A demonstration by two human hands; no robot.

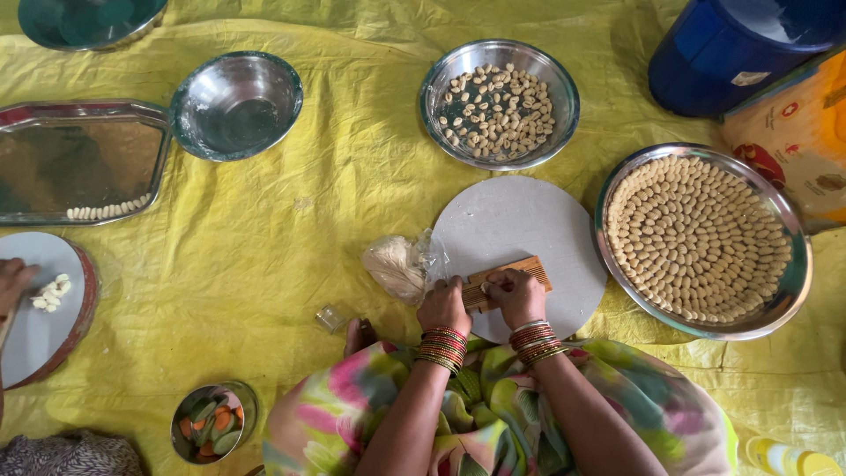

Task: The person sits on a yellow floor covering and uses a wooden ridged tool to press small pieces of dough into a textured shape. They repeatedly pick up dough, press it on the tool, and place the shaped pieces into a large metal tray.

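L hand (443, 304) & R hand (518, 295) both pinch soft dough bit on ridged wooden comb (515, 280); squashes easily, grip lightly at edges.

A ribbed wooden comb board (515, 280), matt brown, lies on a round board (529, 231) with a smooth, dull grey top. The ground sheet (291, 238) is crinkled yellow plastic with a faint sheen. The bowl of shaped pieces (500, 103), the empty bowl (236, 104) and the large filled tray (705, 240) are shiny polished metal. A clear, crumpled plastic bag (401, 264) holds pale dough. The barrel (740, 48) is glossy blue plastic.
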